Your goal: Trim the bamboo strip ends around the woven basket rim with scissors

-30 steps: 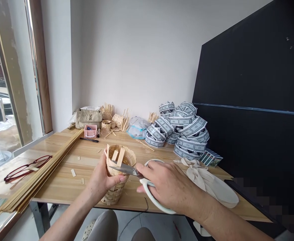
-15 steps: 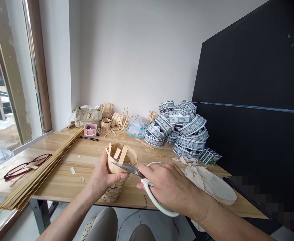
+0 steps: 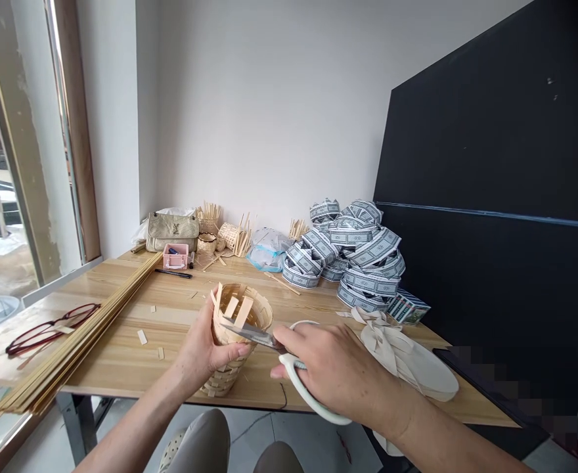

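your left hand (image 3: 207, 351) clasps the woven basket (image 3: 224, 376); your right hand (image 3: 335, 368) grips scissors (image 3: 255, 334), seemingly trimming a strip (image 3: 244, 311); snipping needs steadiness.

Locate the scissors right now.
In the head view's lower middle, the white-handled scissors are in the right hand, blades pointing left at the rim of the woven basket that the left hand grips.

pale woven basket (image 3: 224, 380), kinda leaning toward 1 o'clock, few flat ends poking up, white-handled scissors (image 3: 260, 336) by the rim, blades pointing roughly 10 o'clock
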A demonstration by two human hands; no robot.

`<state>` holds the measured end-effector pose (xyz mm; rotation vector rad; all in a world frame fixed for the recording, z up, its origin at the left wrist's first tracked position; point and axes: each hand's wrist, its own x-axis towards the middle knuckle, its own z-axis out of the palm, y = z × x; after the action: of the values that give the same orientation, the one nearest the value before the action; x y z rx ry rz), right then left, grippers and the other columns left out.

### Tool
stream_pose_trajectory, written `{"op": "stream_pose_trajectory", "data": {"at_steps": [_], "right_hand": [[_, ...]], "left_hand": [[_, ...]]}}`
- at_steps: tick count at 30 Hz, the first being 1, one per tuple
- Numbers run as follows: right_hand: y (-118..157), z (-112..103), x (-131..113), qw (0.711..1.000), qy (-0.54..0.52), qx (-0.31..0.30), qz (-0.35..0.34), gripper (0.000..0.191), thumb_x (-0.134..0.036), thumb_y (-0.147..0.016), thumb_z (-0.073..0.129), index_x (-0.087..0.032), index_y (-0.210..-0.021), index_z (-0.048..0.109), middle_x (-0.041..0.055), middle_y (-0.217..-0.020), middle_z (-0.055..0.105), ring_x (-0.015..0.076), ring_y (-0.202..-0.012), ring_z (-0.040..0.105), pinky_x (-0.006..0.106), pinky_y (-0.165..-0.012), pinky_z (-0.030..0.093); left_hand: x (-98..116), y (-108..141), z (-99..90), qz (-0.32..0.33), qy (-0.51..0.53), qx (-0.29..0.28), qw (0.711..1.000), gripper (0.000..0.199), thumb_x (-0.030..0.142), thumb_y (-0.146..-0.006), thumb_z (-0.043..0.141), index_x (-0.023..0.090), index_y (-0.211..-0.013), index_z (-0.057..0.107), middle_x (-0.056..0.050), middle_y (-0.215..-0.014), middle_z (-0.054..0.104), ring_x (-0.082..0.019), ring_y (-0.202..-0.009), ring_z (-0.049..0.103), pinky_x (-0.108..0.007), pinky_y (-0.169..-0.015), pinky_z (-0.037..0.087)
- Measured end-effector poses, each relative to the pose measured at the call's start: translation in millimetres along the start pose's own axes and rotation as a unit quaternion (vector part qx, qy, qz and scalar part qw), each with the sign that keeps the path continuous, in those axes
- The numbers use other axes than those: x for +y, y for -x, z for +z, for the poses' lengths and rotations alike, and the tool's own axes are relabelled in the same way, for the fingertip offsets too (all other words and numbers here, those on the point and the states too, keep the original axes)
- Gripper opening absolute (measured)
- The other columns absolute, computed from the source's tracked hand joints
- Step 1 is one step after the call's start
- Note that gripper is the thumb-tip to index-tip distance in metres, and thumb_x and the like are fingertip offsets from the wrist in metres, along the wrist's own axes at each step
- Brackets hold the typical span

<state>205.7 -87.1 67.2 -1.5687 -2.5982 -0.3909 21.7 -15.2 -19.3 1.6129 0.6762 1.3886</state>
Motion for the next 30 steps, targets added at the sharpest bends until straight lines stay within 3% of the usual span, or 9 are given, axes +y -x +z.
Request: {"op": "stream_pose_trajectory", "data": {"at_steps": [5, 10, 18, 24, 30], "right_hand": [[0, 1, -4, 0.999, 0.017, 0.051, -0.007, 0.028, -0.043, -0.072, 0.072, -0.022, -0.086, 0.059, -0.0005, -0.074, 0.057, 0.0164, -0.070, 0.054, 0.027, -0.059, 0.028], [-5, 3, -4, 0.992, 0.073, 0.099, -0.020, 0.029, -0.042, -0.073, 0.072, -0.022, -0.091, 0.063, 0.0019, -0.075, 0.056, 0.0174, -0.071, 0.053, 0.029, -0.058, 0.027], [-8, -9, -7, 0.999, 0.039, 0.006, -0.002, 0.026, -0.043, -0.077, 0.067, -0.022, -0.090, 0.059, 0.0021, -0.078, 0.061, 0.0196, -0.073, 0.057, 0.028, -0.056, 0.027], [-9, -9, -10, 1.000, 0.027, -0.009, 0.001, 0.029, -0.042, -0.078, 0.066, -0.021, -0.096, 0.057, 0.0026, -0.077, 0.061, 0.0209, -0.073, 0.059, 0.028, -0.057, 0.027], [-9, -8, -10, 1.000, 0.007, -0.019, 0.003, 0.027, -0.042, -0.079, 0.065, -0.021, -0.094, 0.055, 0.0017, -0.073, 0.060, 0.0198, -0.069, 0.059, 0.027, -0.056, 0.027]], "left_hand": [[3, 1, 0.9, -0.003, 0.002, 0.005, 1.000, 0.099, 0.036, -0.052, 0.079, 0.012, -0.133, 0.026, -0.015, -0.116, 0.056, -0.031, -0.105, 0.055, -0.038, -0.086, 0.046], [4, 2, 1.1, -0.022, 0.013, -0.017, 1.000, 0.096, 0.036, -0.056, 0.079, 0.013, -0.133, 0.027, -0.013, -0.109, 0.060, -0.028, -0.095, 0.059, -0.037, -0.082, 0.048], [-6, 1, 6.1, -0.003, 0.023, 0.026, 0.999, 0.100, 0.036, -0.053, 0.079, 0.015, -0.136, 0.026, -0.011, -0.106, 0.061, -0.027, -0.092, 0.061, -0.035, -0.076, 0.051], [-4, 1, 5.6, -0.010, 0.021, 0.019, 1.000, 0.099, 0.031, -0.054, 0.078, 0.014, -0.135, 0.026, -0.013, -0.110, 0.060, -0.028, -0.098, 0.059, -0.037, -0.083, 0.050], [-5, 1, 5.2, 0.003, -0.015, 0.034, 0.999, 0.098, 0.036, -0.053, 0.080, 0.015, -0.135, 0.031, -0.013, -0.111, 0.061, -0.031, -0.100, 0.058, -0.042, -0.088, 0.046]]}}
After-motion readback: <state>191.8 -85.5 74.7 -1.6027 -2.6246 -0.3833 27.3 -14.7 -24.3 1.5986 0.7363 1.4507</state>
